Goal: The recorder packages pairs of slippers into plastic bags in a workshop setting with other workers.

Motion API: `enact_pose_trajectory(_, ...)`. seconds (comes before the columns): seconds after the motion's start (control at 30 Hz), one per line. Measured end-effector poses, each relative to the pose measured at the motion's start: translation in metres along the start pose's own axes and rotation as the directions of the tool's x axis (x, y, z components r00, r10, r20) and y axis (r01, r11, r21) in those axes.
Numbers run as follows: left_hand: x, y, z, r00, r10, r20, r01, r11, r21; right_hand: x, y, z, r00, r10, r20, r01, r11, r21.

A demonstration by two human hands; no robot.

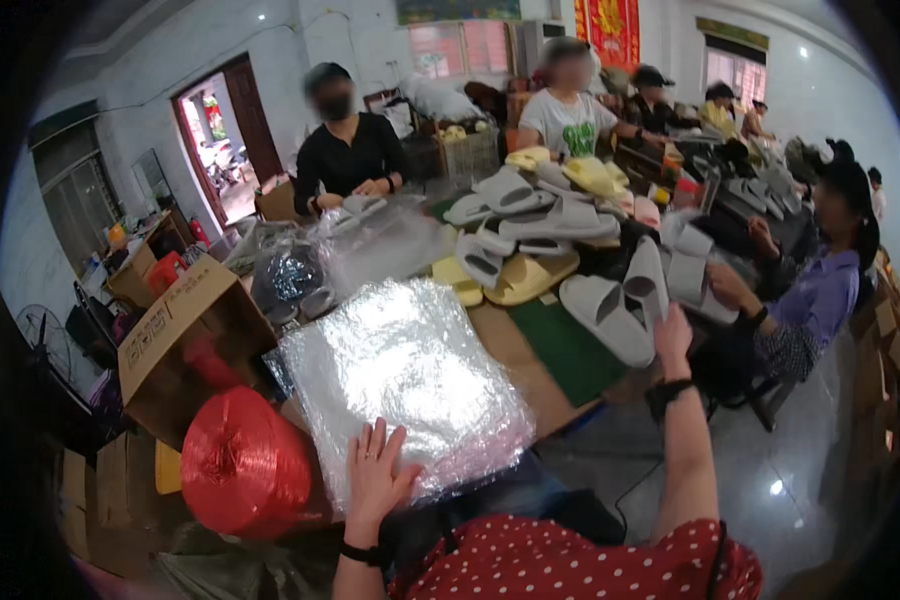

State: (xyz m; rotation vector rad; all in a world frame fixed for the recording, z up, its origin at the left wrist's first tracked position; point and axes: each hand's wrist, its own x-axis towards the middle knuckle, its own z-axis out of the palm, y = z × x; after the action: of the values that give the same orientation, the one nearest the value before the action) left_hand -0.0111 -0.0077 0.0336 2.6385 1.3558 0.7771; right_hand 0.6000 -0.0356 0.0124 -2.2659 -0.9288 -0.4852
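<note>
My left hand lies flat, fingers spread, on the near edge of a stack of shiny clear plastic bags. To the right, my right hand is closed on the near end of a grey slipper, which stands tilted up. Its mate, another grey slipper, lies just left of it, over a green mat. Part of my right fingers is hidden by the slipper. Beyond them rises a heap of grey slippers and yellow slippers.
A roll of red plastic twine stands left of the bags, beside an open cardboard box. One person works across the table; another person on the right touches grey slippers. More people sit farther back.
</note>
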Motion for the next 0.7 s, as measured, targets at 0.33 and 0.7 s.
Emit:
enact_pose_trajectory(0.33, -0.009, -0.001, 0.002, 0.998, -0.045, 0.041, 0.045, 0.999, 0.003, -0.081, -0.149, -0.063, 0.944, -0.204, 0.259, -0.183, 0.331, 0.926)
enact_pose_trajectory(0.7, -0.011, -0.006, 0.003, 0.996, -0.06, 0.067, 0.059, 0.998, 0.023, -0.091, -0.307, -0.184, 0.812, -0.416, 0.409, -0.507, -0.155, 0.848)
